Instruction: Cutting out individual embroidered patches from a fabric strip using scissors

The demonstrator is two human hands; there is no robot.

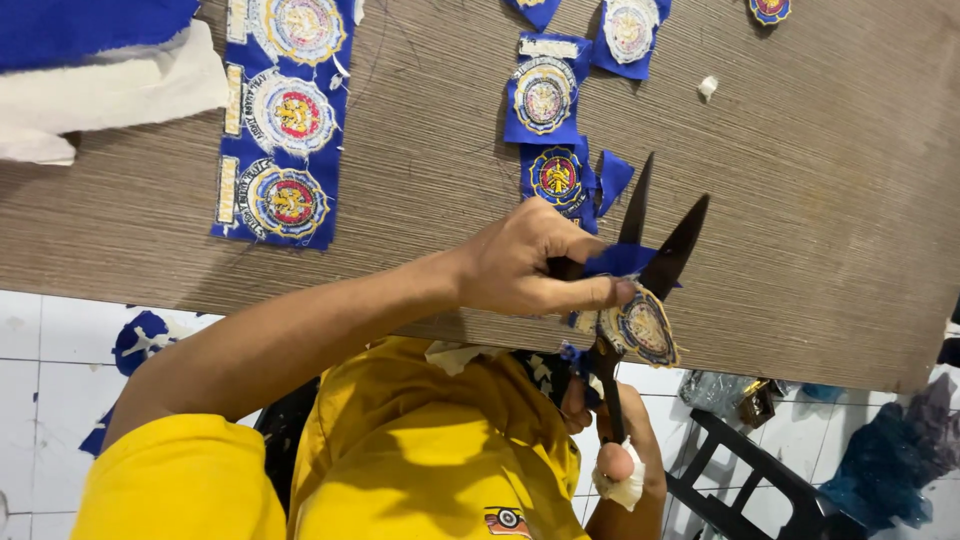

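Yellow-sleeved left hand [530, 262] pinching light, floppy embroidered patch [640, 328] at edge; right hand [610, 420] gripping black scissors [650, 250], blades open, above table [800, 200] edge.

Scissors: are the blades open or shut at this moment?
Open. The scissors show two dark blades spread in a V over the table, with blue cloth between them near the pivot.

I'm only getting the one head view here, looking steeply down and in close over the worktop [800, 180] edge and lap.
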